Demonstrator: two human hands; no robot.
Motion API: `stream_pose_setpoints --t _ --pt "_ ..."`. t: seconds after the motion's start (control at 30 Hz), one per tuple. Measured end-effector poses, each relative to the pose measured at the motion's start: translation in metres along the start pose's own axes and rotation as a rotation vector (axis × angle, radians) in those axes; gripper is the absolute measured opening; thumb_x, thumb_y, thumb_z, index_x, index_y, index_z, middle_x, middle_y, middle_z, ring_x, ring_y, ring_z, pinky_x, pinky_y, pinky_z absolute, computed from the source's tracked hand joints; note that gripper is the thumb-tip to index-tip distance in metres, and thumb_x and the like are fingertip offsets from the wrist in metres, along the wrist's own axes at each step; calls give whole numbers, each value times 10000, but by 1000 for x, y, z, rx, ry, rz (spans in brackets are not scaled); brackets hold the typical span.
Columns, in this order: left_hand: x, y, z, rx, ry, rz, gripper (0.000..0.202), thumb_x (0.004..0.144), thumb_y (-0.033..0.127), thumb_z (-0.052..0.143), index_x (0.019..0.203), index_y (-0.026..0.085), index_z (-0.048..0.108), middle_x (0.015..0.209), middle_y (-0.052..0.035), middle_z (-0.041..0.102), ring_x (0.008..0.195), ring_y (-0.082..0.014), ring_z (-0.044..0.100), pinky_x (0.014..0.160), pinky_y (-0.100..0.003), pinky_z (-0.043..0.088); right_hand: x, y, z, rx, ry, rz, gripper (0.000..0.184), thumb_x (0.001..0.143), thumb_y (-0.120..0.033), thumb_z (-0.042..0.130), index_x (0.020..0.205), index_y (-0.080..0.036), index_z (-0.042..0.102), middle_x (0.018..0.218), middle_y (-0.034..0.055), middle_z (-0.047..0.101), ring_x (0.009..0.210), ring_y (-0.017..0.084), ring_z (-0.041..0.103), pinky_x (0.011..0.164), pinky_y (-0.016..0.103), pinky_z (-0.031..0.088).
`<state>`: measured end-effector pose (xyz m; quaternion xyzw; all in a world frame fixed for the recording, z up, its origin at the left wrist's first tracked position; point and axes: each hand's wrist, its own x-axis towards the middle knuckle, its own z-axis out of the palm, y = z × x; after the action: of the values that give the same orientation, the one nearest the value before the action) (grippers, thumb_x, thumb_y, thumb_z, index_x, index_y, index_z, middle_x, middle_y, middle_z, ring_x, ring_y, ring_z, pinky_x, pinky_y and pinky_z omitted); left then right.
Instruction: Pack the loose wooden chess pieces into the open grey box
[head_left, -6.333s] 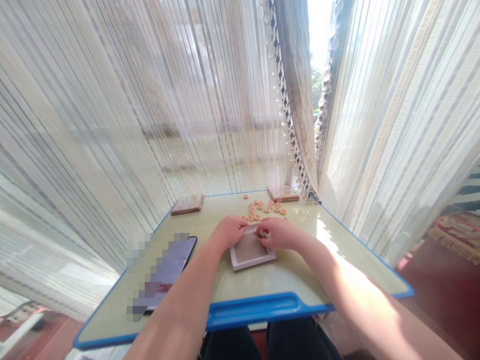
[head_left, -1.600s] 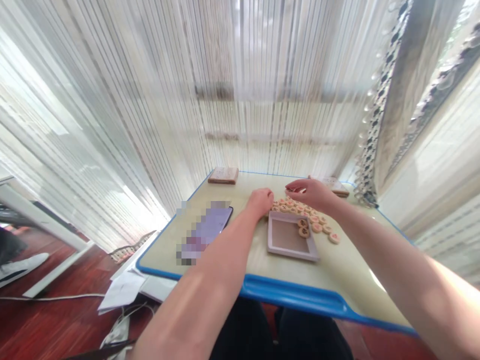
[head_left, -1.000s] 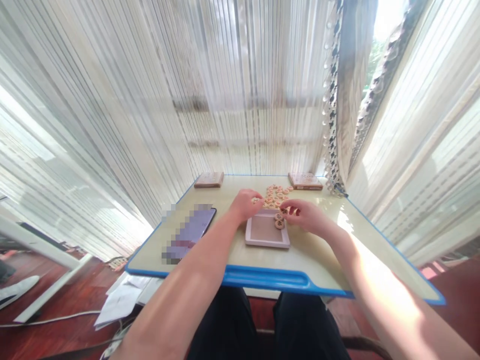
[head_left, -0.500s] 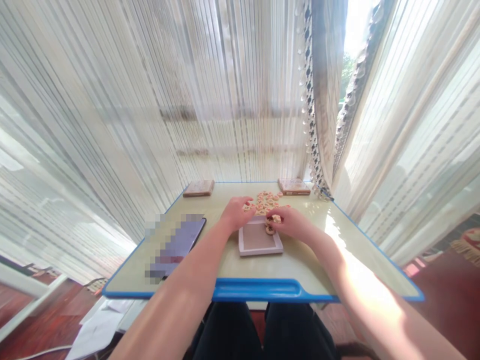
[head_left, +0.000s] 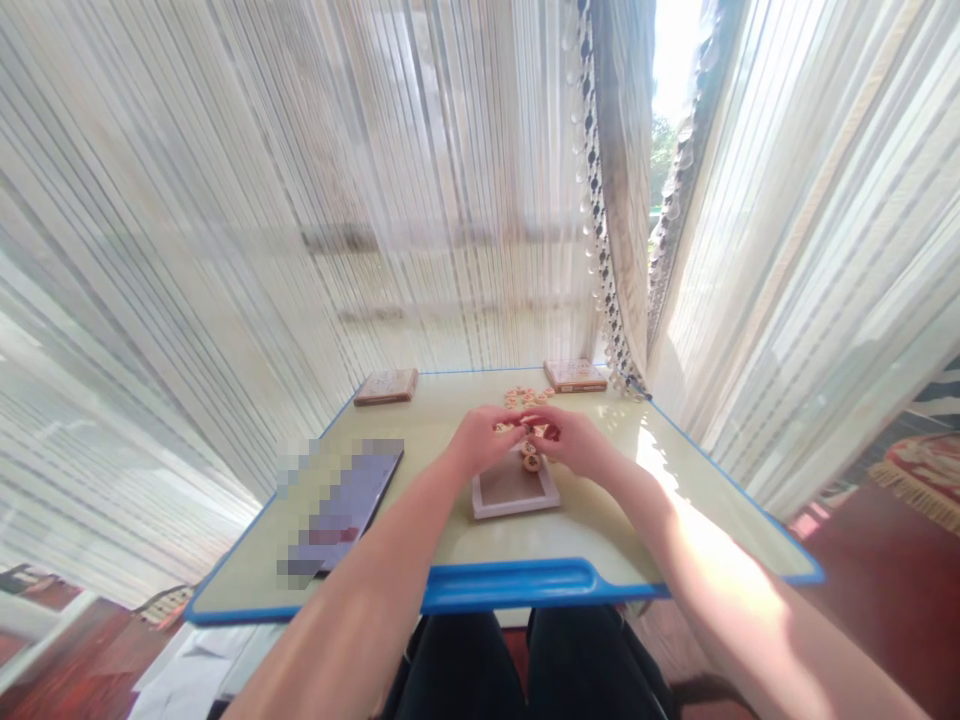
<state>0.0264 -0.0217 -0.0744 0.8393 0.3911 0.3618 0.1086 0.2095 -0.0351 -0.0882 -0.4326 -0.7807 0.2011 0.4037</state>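
A shallow white box (head_left: 517, 508) with a brown inside lies on the table near me. Round wooden xiangqi pieces (head_left: 532, 463) with dark marks sit along its right side. My left hand (head_left: 487, 438) and my right hand (head_left: 568, 438) meet above the box's far edge, fingertips almost touching. Both are curled, with thumb and fingers closing around xiangqi pieces between them; the fingers partly hide these. Just beyond my hands, more xiangqi pieces (head_left: 529, 398) are spread loosely on the tabletop.
The pale table (head_left: 442, 535) has a raised blue edge (head_left: 510, 580). A tablet (head_left: 352, 510), partly blurred out, lies left of my left forearm. Two flat brown boxes stand at the back, one left (head_left: 386, 386) and one right (head_left: 575, 375). String curtains (head_left: 420, 180) hang behind.
My left hand has moved right and my right hand has come in beside it, so their fingertips meet over the box's far edge. The view has shifted slightly.
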Motion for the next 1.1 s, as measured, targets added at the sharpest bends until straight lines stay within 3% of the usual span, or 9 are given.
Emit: stream_pose_setpoints --t 0.13,0.3,0.47,0.63,0.8,0.97,1.1 --pt "-2 3 4 -93 -12 -73 280 754 222 580 1016 232 678 895 -5 704 702 -113 601 696 -225 490 1 6 0 146 58 99 367 731 -286 617 1087 -218 556 944 49 692 670 144 628 602 280 510" --pt "-2 4 4 -83 -64 -33 259 772 296 599 1012 242 678 873 -6 694 697 -111 589 672 -223 479 3 2 0 299 -4 213 364 729 -226 626 1081 -194 541 980 80 683 833 181 645 691 310 522" --pt "-2 4 4 -47 7 -16 216 772 321 610 939 217 696 824 -11 682 671 -109 576 670 -227 470 5 -3 0 491 8 295 342 720 -213 635 1051 -175 557 974 75 673 794 155 639 673 277 513" --pt "-2 7 6 -26 58 -20 214 761 357 619 897 213 699 784 -10 678 637 -102 563 664 -229 472 3 -3 -9 400 -57 358 260 714 -322 649 919 -163 635 850 54 674 709 142 606 583 240 465" --pt "-1 6 7 -63 76 -42 241 731 392 637 870 203 694 780 -14 678 634 -105 563 645 -231 481 2 -9 -12 354 -82 272 260 723 -361 626 907 -179 655 859 40 668 752 146 594 607 239 444" --pt "-3 -1 6 -115 4 -80 343 712 323 637 1028 192 645 844 -16 689 625 -99 578 606 -219 495 3 -4 -6 221 -49 190 226 717 -307 616 904 -182 638 815 26 652 710 138 578 596 244 434" --pt "-3 -7 1 35 19 -88 288 714 216 578 984 195 677 933 -30 694 823 -157 615 761 -271 501 4 4 -3 -23 -38 93 186 706 -250 609 872 -190 666 787 21 622 686 131 547 635 258 422"
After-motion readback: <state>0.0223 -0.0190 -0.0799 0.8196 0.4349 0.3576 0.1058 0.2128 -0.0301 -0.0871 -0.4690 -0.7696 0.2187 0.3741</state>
